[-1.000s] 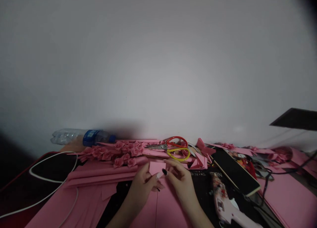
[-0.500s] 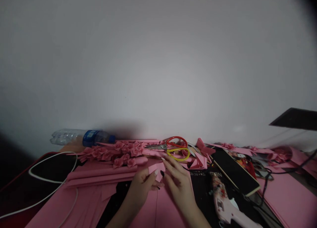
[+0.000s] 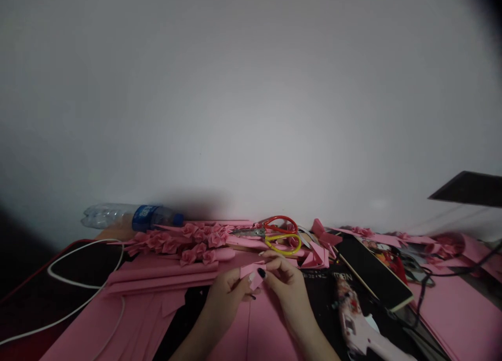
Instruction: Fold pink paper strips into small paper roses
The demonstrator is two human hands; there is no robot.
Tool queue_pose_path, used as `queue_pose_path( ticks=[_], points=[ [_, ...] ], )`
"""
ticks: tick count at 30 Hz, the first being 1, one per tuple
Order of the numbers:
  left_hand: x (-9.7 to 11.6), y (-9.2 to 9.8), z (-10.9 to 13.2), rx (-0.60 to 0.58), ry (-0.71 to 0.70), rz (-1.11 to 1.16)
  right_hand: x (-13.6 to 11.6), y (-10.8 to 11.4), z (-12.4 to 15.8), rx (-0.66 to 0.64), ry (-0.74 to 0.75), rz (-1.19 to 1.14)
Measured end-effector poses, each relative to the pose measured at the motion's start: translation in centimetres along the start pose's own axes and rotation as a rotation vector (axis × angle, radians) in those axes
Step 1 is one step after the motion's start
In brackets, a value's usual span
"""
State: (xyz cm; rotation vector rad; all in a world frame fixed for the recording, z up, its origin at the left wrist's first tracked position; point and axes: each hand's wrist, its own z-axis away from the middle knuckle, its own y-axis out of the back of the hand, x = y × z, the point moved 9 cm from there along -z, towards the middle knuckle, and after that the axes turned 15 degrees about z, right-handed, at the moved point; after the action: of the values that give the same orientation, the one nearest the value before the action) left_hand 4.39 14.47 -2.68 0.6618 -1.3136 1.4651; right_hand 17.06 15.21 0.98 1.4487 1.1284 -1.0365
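Here, left hand (image 3: 225,294): a small pink paper (image 3: 248,270) is pinched.
Right hand (image 3: 289,290): the same paper is pinched.
Scissors (image 3: 259,232): placed beyond.

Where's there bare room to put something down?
Mainly the dark surface between right forearm and glue gun; a narrow strip too between left forearm and sheets. Crowded: along the wall, with bottle, roses and scissors, and right of the glue gun, with phone and cords.

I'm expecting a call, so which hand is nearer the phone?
The right hand: it is left of the phone. The left hand is farther left.
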Motion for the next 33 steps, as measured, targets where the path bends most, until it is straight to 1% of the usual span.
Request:
queue_pose_path(
  ticks=[3,6,9,14,22,27,33],
  points=[
    [0.0,-0.2,-0.1,-0.011,0.005,-0.002,-0.5,-0.3,0.0,-0.030,0.007,0.047],
    [0.3,-0.3,-0.1,-0.026,-0.032,-0.046,-1.1,-0.5,0.0,-0.054,0.016,0.100],
    [0.3,0.0,-0.1,-0.005,-0.041,-0.059,-1.3,-0.7,0.1,-0.068,0.026,0.149],
    [-0.1,0.4,-0.1,0.025,-0.005,-0.019,-1.4,-0.9,0.4,-0.077,0.037,0.217],
    [0.1,0.7,0.0,0.076,0.002,-0.019,-2.0,-0.7,0.7,-0.018,0.088,0.296],
    [0.0,1.2,-0.1,0.116,-0.004,0.053,-2.5,-1.2,1.0,-0.055,0.192,0.351],
    [0.2,1.8,0.1,0.163,-0.003,0.113,-3.0,-1.9,1.5,-0.084,0.332,0.513]
  ],
)
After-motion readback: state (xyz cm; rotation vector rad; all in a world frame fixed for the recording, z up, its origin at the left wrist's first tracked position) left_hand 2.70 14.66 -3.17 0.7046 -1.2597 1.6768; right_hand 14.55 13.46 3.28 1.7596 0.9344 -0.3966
